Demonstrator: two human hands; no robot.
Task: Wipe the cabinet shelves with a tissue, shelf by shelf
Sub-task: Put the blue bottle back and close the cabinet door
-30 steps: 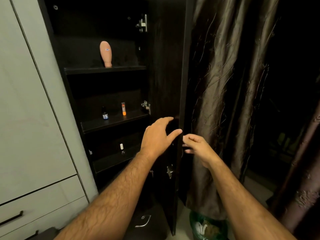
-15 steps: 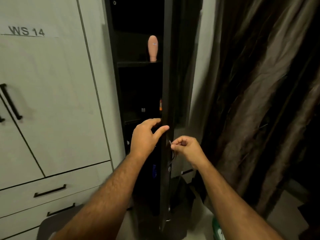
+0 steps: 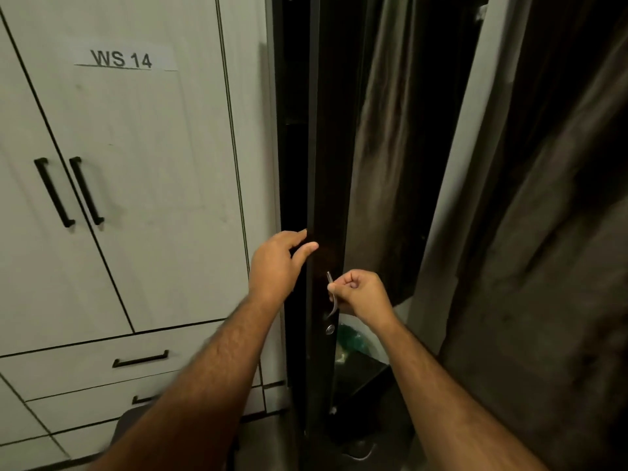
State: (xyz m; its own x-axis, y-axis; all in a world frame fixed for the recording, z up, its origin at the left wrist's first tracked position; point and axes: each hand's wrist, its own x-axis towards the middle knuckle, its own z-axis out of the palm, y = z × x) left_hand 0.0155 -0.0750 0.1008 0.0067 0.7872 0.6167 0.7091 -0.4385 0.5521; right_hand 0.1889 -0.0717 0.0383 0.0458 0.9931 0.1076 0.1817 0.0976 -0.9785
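Dark cabinet door [image 3: 328, 185] nearly closed, edge-on, left hand [image 3: 277, 263] with straight fingers resting on its edge, right hand [image 3: 360, 294] pinching the metal handle [image 3: 332, 295], keyhole [image 3: 330, 329] just below, no tissue visible, shelves hidden.

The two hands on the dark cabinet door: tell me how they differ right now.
The left hand is spread, its straight fingers resting on the edge of the dark cabinet door; the right hand is curled in a pinching grip on the metal door handle. The left hand sits higher on the door, the right hand lower. Both touch the same nearly shut door.
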